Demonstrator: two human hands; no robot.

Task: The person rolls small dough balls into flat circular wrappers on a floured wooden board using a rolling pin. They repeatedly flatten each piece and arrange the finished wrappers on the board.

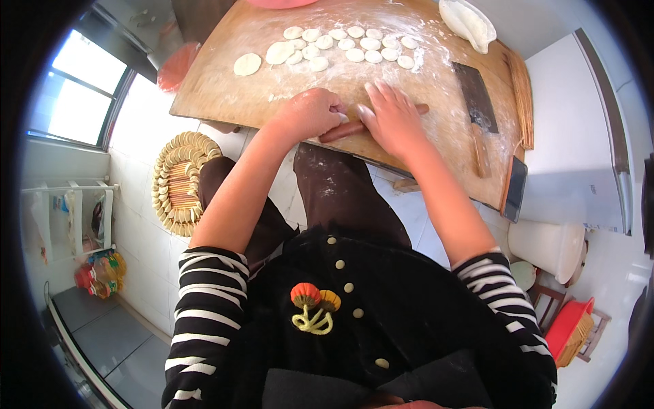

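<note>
A slim brown wooden rolling pin (343,132) lies slantwise near the front edge of the floured wooden board (219,92). Over its middle rests my right hand (392,116), palm down on the pin with its fingers stretched forward. My left hand (312,113) is curled beside the pin's left part, and a small white bit of dough (343,118) shows at its fingertips; most of that piece is hidden. Farther back on the board lie several small flattened dough rounds (354,54). Left of them are two wider rolled wrappers, one apart (248,64) and one overlapping the rounds (279,52).
A cleaver (476,97) with a wooden handle lies at the board's right, near a straw brush (520,97) and a phone (514,189) at the edge. A flour bag (469,24) stands at the back right. Below left, a round tray (179,185) carries rings of dumplings.
</note>
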